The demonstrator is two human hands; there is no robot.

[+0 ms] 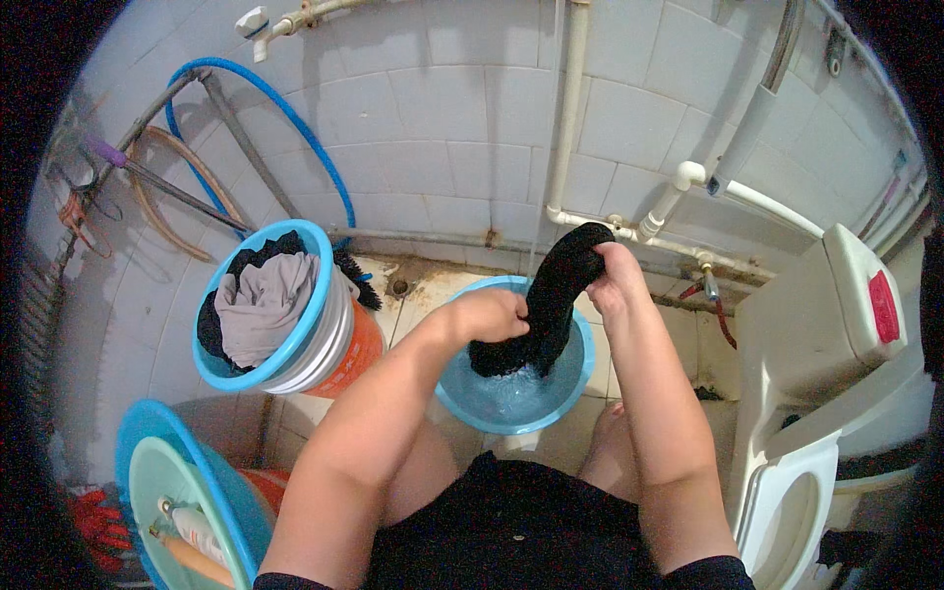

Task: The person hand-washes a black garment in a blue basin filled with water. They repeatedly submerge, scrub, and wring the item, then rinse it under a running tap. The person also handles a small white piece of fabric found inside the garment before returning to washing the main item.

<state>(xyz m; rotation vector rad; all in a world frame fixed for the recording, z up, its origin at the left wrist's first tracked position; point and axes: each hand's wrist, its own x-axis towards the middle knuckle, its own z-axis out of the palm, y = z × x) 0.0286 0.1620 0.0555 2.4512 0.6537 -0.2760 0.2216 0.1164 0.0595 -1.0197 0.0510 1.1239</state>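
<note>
A wet black cloth garment (556, 305) is stretched between my two hands over a light blue basin (587, 372). My left hand (489, 317) is closed on the cloth's left edge. Higher up, my right hand (618, 278) grips its top end near the bend. The lower part of the garment hangs down to the water (516, 393) in the basin, which looks stirred. A thin stream of water falls from above, just behind the cloth. What kind of garment it is, I cannot tell.
At left, a blue basin (204, 339) heaped with grey and black clothes (264, 305) rests on an orange bucket (351, 359). A green basin (147, 470) holding a bottle stands lower left. A toilet (787, 511) is on the right; pipes (565, 128) and a blue hose (320, 147) line the wall.
</note>
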